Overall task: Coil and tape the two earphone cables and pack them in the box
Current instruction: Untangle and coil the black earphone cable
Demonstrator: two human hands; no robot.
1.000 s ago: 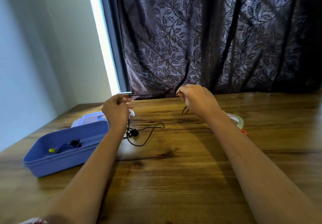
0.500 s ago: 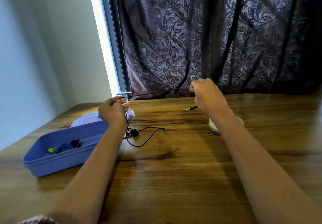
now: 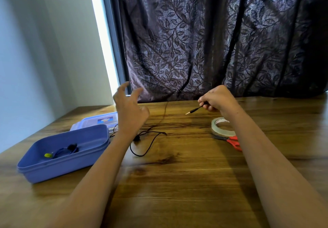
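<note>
A black earphone cable (image 3: 150, 144) lies loose on the wooden table, its earbuds just right of my left wrist. My right hand (image 3: 219, 100) is closed on the cable's plug end, and the plug (image 3: 192, 111) sticks out to the left. From the table a thin strand rises toward the curtain between my hands. My left hand (image 3: 129, 110) is raised above the table with its fingers spread, and I see nothing in it. A blue box (image 3: 58, 164) stands at the left with a coiled blue earphone (image 3: 62, 151) inside.
The box's clear blue lid (image 3: 99, 120) lies behind the box. A roll of clear tape (image 3: 220, 125) and red-handled scissors (image 3: 230, 141) sit under my right forearm. A dark leaf-patterned curtain (image 3: 213, 41) hangs along the table's far edge.
My left hand has let go of the cable and opened, lifting to the right. The stretched cable has gone slack. My right hand has moved to the right, uncovering the tape and scissors.
</note>
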